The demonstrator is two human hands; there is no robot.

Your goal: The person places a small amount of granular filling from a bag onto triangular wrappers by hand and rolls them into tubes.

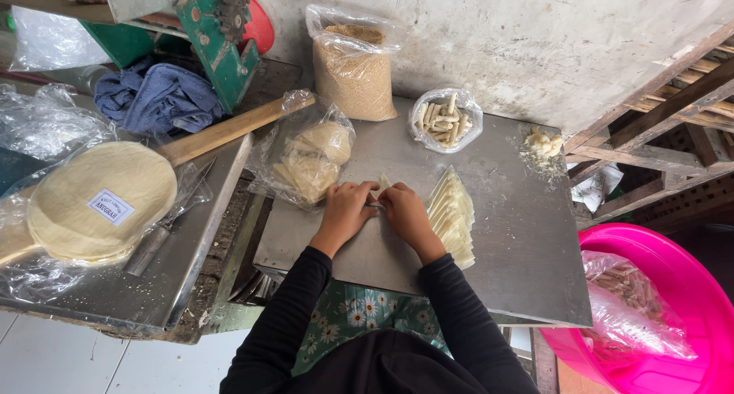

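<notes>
A pale wrapper piece [381, 186], thin and dough-coloured, sits pinched between both hands near the middle of the steel desk [527, 233]; only its upper tip shows, pointing toward the far edge, and its long axis cannot be told. The left hand [345, 208] has its fingers curled down over the piece, and the right hand [405, 210] is closed in against it from the other side; both sleeves are black.

Just right of the right hand lies a fanned stack of triangular wrappers [453, 217], smooth and cream, running from the front edge toward the far edge. Left of the left hand, over the desk's left edge, a crinkled clear bag of round wrappers [313, 161] lies open. At the far edge stand a clear bag of coarse tan crumbs [354, 73] and a small clear bag of pale finished rolls [446, 120]. Near the far right corner sits a small heap of crumbly pale filling [544, 143].

On a neighbouring steel surface, a bagged stack of round flat wrappers [99, 203] bears a small white rectangular label. A bright pink plastic basin [673, 287] stands at the right.
</notes>
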